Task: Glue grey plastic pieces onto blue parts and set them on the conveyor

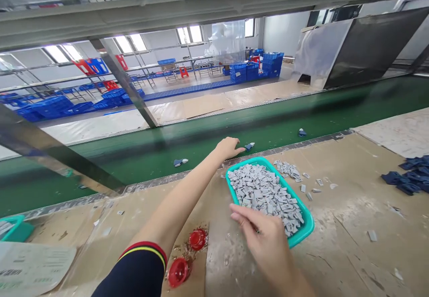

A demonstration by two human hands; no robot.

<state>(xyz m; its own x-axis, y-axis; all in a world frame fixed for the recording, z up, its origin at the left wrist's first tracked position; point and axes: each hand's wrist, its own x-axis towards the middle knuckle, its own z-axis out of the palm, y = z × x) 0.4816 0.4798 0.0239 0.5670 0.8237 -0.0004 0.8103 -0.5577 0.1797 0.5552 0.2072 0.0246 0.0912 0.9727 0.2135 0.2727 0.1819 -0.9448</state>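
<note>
Our left hand (pixel 229 148) hangs open, fingers loosely spread, just beside a blue piece (pixel 249 146) on the green belt (pixel 140 165). Our right hand (pixel 264 232) sits at the near edge of the teal tray (pixel 291 194), fingers narrow over the grey tabs (pixel 263 194); whether they hold any, we cannot tell. The tray sits close to the bench (pixel 335 225) edge — one careless knock could tip tabs onto the belt.

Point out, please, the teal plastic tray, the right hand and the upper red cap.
Teal plastic tray (pixel 290 191): head view, right rim.
Right hand (pixel 264 239): head view, back of the hand.
Upper red cap (pixel 197 239): head view, its top face.
</note>
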